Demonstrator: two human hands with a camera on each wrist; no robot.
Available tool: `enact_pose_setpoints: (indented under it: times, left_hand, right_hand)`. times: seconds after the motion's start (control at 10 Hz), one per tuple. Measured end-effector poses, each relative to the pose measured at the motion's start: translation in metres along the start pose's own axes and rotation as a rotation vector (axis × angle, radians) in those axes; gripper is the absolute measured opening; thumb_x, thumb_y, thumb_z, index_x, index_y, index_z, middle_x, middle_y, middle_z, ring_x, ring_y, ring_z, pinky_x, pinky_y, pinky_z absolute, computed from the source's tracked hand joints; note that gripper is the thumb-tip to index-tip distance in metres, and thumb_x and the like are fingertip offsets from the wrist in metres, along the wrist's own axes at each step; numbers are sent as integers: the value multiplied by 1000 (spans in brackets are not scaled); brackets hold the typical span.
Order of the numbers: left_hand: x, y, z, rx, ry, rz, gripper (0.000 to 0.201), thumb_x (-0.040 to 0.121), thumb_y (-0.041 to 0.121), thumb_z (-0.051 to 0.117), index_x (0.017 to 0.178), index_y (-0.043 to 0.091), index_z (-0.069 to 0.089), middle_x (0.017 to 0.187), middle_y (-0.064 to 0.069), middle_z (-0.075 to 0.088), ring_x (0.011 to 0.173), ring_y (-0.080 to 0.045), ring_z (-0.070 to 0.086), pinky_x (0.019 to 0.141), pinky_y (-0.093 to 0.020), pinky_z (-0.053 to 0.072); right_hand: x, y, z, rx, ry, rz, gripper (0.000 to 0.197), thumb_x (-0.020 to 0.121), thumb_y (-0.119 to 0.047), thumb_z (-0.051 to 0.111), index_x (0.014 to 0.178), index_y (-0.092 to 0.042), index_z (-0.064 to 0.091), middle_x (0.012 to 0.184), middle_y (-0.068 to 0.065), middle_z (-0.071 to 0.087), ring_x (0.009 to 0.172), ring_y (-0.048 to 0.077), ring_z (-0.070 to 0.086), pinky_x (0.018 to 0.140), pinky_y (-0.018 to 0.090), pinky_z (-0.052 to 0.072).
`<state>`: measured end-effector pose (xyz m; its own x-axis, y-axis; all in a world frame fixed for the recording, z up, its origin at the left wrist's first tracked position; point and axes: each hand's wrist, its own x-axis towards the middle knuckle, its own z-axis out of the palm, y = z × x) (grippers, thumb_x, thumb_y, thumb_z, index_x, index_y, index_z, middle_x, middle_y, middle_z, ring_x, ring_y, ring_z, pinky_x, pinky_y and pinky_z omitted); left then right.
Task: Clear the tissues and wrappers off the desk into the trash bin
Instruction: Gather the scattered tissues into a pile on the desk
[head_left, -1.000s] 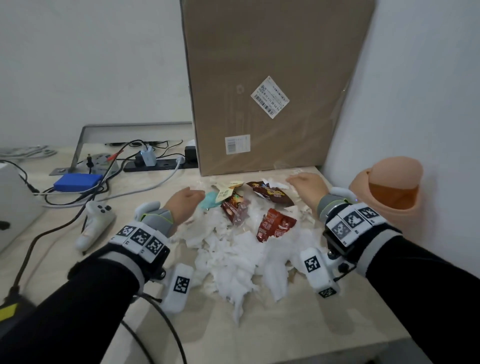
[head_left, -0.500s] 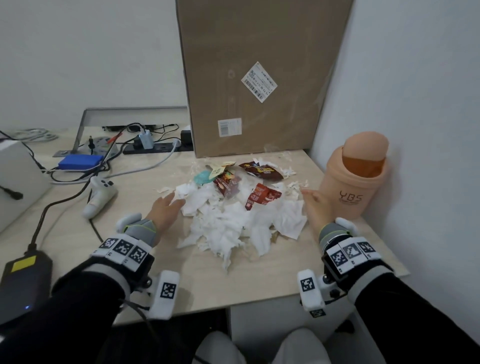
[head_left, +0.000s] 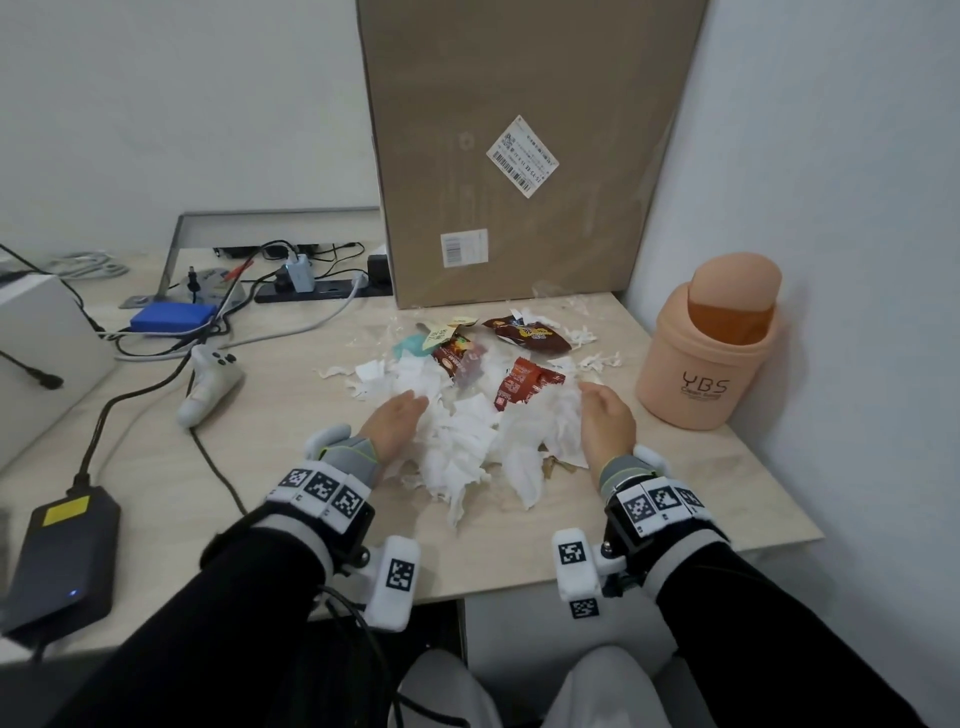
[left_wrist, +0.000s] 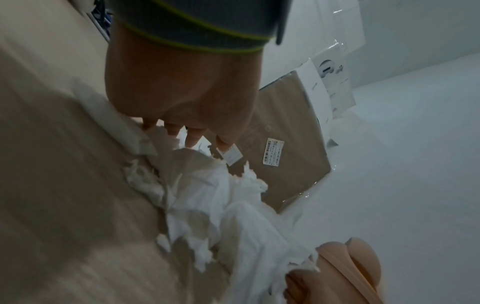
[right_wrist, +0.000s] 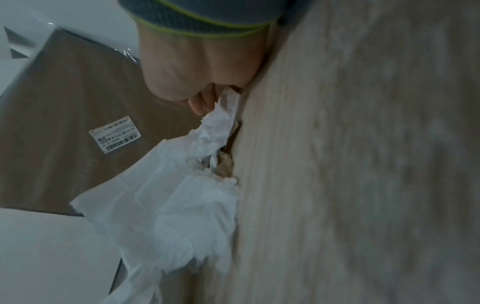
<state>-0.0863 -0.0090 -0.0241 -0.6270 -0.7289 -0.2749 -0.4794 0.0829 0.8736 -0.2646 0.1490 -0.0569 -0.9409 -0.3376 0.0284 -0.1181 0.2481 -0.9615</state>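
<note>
From the head view, your left hand (head_left: 397, 423) and right hand (head_left: 605, 418) press flat-fingered against either side of the tissue pile (head_left: 467, 436). The wrappers (head_left: 527, 387) lie on the pile's far side, and the trash bin (head_left: 711, 353) stands to its right. The left wrist view shows fingers (left_wrist: 193, 136) loosely extended into tissue. The right wrist view shows fingers (right_wrist: 200, 102) touching tissue, gripping nothing.

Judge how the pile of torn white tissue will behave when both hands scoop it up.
The tissue pile looks limp and light: its shreds drape and curl, so it should compress easily. Being loose torn pieces, some will probably slip out between the left hand and right hand. Scraps already lie scattered on the desk.
</note>
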Motion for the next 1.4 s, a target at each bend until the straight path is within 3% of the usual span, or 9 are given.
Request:
enact_pose_setpoints:
  times: [0.3, 0.6, 0.7, 0.9, 1.0, 1.1, 1.2, 1.3, 1.4]
  left_hand:
    - [0, -1, 11, 46, 8, 39, 48, 99, 35, 40, 144, 18, 40, 152, 0, 36, 141, -20, 32, 118, -37, 22]
    - [-6, 14, 16, 83, -37, 38, 51, 96, 42, 45, 142, 18, 43, 150, -1, 39, 137, -22, 37, 116, -37, 26]
    - [-6, 20, 3, 130, 67, 36, 48, 98, 41, 42, 137, 13, 50, 144, -6, 47, 130, -27, 44, 108, -35, 34]
    - [0, 41, -25, 226, 200, 82, 25, 96, 36, 47, 91, 14, 59, 101, -9, 52, 92, -24, 48, 84, -31, 37]
    - [10, 49, -27, 197, 135, 128, 22, 95, 28, 51, 104, 12, 62, 100, -6, 55, 83, -21, 48, 75, -27, 38]
    - [17, 54, -18, 250, 44, 169, 32, 94, 28, 54, 123, 17, 62, 121, -4, 57, 92, -18, 54, 76, -26, 42]
    - [23, 54, -4, 490, -131, 208, 50, 93, 34, 57, 140, 21, 47, 149, -2, 38, 131, -22, 42, 100, -28, 36]
    - [33, 42, 7, 767, -286, 167, 76, 89, 43, 60, 151, 22, 22, 159, -2, 17, 145, -23, 21, 116, -35, 21]
    - [45, 27, 13, 861, -322, 131, 90, 85, 46, 65, 153, 25, 10, 161, -2, 5, 148, -24, 11, 119, -41, 16]
  right_hand:
    - [-7, -2, 12, -365, -145, -207, 38, 98, -23, 40, 133, -10, 50, 138, 8, 52, 128, 25, 46, 104, 28, 34]
    - [-14, -8, 13, -189, -255, -127, 37, 100, -31, 33, 124, -16, 57, 129, 4, 59, 119, 23, 52, 96, 27, 37]
    - [-8, -13, 4, -204, -165, -156, 35, 99, -27, 33, 116, -15, 62, 123, 5, 62, 114, 24, 55, 92, 29, 39]
    - [16, -37, -8, -253, -151, -221, 24, 95, -26, 46, 108, -18, 64, 115, 0, 64, 105, 18, 56, 83, 23, 36]
    - [25, -58, -5, -365, -257, -243, 26, 91, -28, 55, 115, -19, 61, 123, -2, 60, 115, 17, 53, 88, 22, 37]
    - [28, -77, 6, -624, -440, -297, 52, 85, -40, 63, 132, -19, 50, 137, 2, 50, 125, 21, 48, 100, 30, 38]
    - [30, -83, 22, -917, -707, -288, 76, 77, -50, 69, 140, -19, 38, 139, 5, 47, 125, 25, 47, 104, 36, 40]
    - [36, -75, 35, -1104, -832, -246, 87, 76, -47, 71, 146, -21, 26, 144, 5, 42, 127, 26, 45, 105, 39, 40]
    - [35, -69, 43, -1211, -831, -296, 82, 81, -35, 68, 147, -17, 24, 144, 9, 41, 128, 28, 44, 103, 35, 42]
